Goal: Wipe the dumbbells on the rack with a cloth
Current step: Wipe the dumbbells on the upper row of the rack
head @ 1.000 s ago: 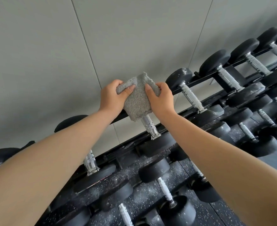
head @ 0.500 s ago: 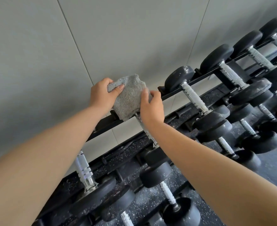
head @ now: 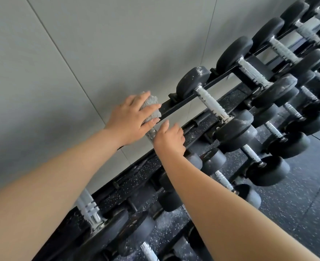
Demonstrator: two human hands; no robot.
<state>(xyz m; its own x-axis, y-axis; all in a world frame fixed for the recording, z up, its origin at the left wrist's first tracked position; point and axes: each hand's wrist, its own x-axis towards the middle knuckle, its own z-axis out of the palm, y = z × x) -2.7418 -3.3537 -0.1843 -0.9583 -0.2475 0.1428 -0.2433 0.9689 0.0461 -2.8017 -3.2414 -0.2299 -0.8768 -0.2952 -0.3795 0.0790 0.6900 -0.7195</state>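
A grey cloth [head: 152, 104] is bunched over the far head of a dumbbell on the top tier of the black rack [head: 183, 104]. My left hand [head: 130, 117] grips the cloth, fingers and thumb spread round it. Only a short piece of this dumbbell's chrome handle [head: 151, 133] shows below the cloth. My right hand [head: 170, 140] curls round the lower part of that handle, thumb pointing up; the near head is hidden under it.
The neighbouring dumbbell [head: 211, 103], dusty with white marks, lies just right of my hands, and several more run up to the right. Lower tiers hold more dumbbells [head: 268, 171]. A grey panelled wall [head: 80, 53] stands right behind the rack. Speckled black floor [head: 302, 200] lies at right.
My right hand has let go of the cloth and dropped to the handle. My left hand now covers the cloth alone. The view has swung so the rack sits further right.
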